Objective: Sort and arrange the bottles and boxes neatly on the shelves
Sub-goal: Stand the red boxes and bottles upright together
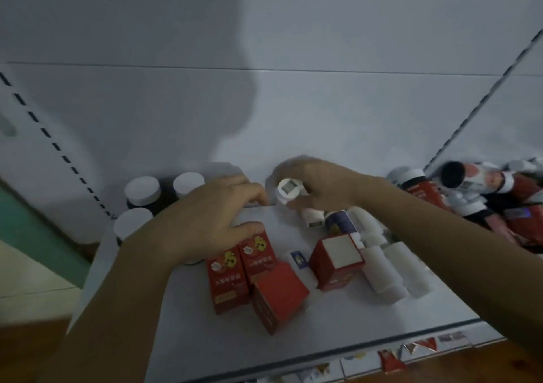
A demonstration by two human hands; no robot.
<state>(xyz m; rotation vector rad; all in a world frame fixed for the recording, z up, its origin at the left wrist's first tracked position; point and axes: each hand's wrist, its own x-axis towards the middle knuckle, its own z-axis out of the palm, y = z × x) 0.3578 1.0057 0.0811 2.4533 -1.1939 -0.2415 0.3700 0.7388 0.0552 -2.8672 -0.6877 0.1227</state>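
Right hand (320,185) is clutching small white plastic bottle (284,191) mid-sort, left hand (205,221) curled, hold unclear; next probably needing upright placement ahead of it.

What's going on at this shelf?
A person is sorting stock on a white metal shelf. The right grip holds a small white plastic bottle with a white cap near the back. The left grip rests beside two red cardboard boxes; whether it holds anything is unclear. Dark bottles with white lids stand back left; white bottles lie loose on the right.
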